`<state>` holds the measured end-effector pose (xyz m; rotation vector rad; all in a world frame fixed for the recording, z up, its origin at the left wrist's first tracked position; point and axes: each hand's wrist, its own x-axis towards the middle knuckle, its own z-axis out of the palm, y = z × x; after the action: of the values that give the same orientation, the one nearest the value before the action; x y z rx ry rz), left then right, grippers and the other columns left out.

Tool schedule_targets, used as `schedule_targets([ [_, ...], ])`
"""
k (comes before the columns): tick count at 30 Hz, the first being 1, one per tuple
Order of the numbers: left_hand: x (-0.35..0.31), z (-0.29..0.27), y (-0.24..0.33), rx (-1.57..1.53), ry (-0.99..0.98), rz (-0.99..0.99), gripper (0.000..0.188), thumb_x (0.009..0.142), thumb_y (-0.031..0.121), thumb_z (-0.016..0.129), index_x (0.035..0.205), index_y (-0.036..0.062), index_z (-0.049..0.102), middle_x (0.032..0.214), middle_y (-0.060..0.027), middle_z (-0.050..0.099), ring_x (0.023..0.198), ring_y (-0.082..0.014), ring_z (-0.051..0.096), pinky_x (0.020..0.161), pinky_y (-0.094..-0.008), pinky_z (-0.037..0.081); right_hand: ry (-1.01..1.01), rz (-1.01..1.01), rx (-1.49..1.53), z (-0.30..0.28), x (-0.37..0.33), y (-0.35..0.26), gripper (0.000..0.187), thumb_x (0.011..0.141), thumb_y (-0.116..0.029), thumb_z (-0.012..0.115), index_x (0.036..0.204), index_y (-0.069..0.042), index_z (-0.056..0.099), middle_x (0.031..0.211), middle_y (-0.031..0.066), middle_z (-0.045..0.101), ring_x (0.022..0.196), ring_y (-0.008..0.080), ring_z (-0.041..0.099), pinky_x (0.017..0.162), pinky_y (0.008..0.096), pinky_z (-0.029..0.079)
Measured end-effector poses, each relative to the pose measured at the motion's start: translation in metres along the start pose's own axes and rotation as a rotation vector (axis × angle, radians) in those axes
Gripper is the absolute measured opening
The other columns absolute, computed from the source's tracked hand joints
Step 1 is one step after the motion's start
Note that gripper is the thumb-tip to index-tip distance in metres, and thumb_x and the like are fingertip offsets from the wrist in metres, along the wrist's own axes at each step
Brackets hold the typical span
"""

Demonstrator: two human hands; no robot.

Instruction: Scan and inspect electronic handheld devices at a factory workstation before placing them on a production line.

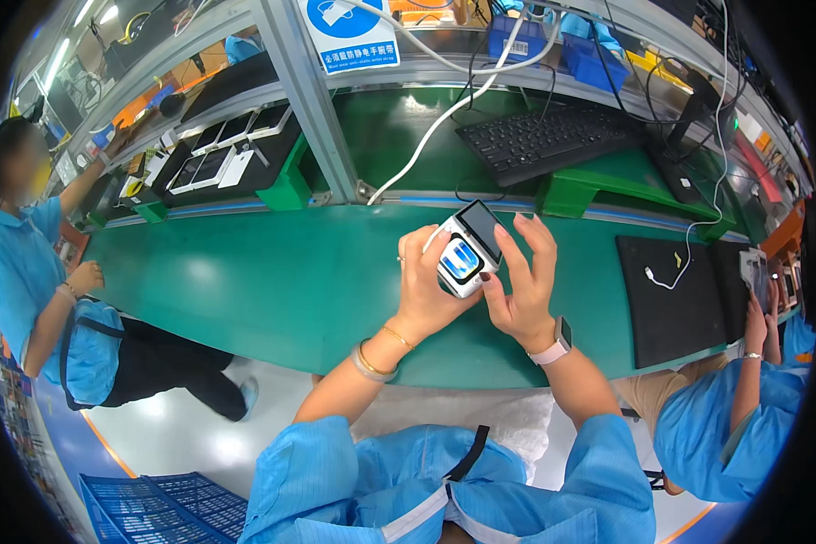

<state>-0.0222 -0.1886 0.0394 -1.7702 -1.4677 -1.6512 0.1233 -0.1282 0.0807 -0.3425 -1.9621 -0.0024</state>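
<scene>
Closest in, a person in a blue smock has the left hand clamped around a white box-shaped device, holding it above the near-middle part of the green bench. The right hand has its thumb touching the device's lower right side, the other fingers raised and spread apart near the dark glossy panel on top; a smartwatch circles that wrist. To the right, a black mat lies on the bench with a white cable across it. Beyond, a black keyboard leans by a green stand, and farther back sit blue bins.
</scene>
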Motion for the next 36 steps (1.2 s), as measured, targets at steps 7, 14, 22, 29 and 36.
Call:
schedule_targets([
  [7, 0.003, -0.003, 0.002, 0.036, -0.020, 0.031, 0.100, 0.055, 0.016, 0.089, 0.136, 0.0099, 0.029, 0.122, -0.0174, 0.042, 0.107, -0.0336, 0.045, 0.089, -0.0447, 0.042, -0.017, 0.015, 0.099, 0.008, -0.008, 0.003, 0.051, 0.076, -0.020, 0.066, 0.121, 0.001, 0.054, 0.124, 0.0225, 0.048, 0.112, 0.0405, 0.049, 0.099, 0.0543, 0.038],
  [14, 0.002, -0.005, 0.001, 0.028, -0.025, 0.033, 0.102, 0.054, 0.017, 0.090, 0.136, 0.0100, 0.030, 0.122, -0.0174, 0.043, 0.108, -0.0341, 0.045, 0.089, -0.0445, 0.042, -0.049, 0.003, 0.138, 0.010, -0.011, 0.001, 0.055, 0.071, -0.018, 0.068, 0.121, 0.001, 0.053, 0.123, 0.0234, 0.048, 0.112, 0.0412, 0.048, 0.099, 0.0541, 0.038],
  [22, 0.004, -0.004, -0.001, 0.020, -0.014, 0.033, 0.103, 0.054, 0.016, 0.090, 0.137, 0.0104, 0.029, 0.122, -0.0173, 0.043, 0.108, -0.0339, 0.045, 0.089, -0.0443, 0.042, -0.064, 0.012, 0.132, 0.012, -0.011, 0.003, 0.055, 0.071, -0.017, 0.069, 0.120, 0.001, 0.053, 0.123, 0.0227, 0.048, 0.112, 0.0419, 0.048, 0.099, 0.0534, 0.038],
  [29, 0.003, -0.003, -0.003, 0.014, -0.017, 0.037, 0.103, 0.054, 0.016, 0.089, 0.137, 0.0103, 0.029, 0.122, -0.0171, 0.042, 0.109, -0.0339, 0.045, 0.089, -0.0441, 0.041, -0.081, 0.016, 0.130, 0.013, -0.013, 0.002, 0.056, 0.070, -0.018, 0.069, 0.121, 0.001, 0.053, 0.124, 0.0222, 0.047, 0.112, 0.0423, 0.048, 0.098, 0.0522, 0.038],
  [36, 0.000, -0.001, -0.001, -0.041, 0.008, -0.007, 0.094, 0.053, 0.017, 0.088, 0.132, 0.0122, 0.037, 0.122, -0.0165, 0.044, 0.109, -0.0367, 0.044, 0.089, -0.0471, 0.039, -0.095, 0.023, 0.127, 0.011, -0.013, 0.000, 0.056, 0.069, -0.018, 0.069, 0.120, 0.000, 0.054, 0.123, 0.0217, 0.048, 0.113, 0.0413, 0.048, 0.099, 0.0524, 0.038],
])
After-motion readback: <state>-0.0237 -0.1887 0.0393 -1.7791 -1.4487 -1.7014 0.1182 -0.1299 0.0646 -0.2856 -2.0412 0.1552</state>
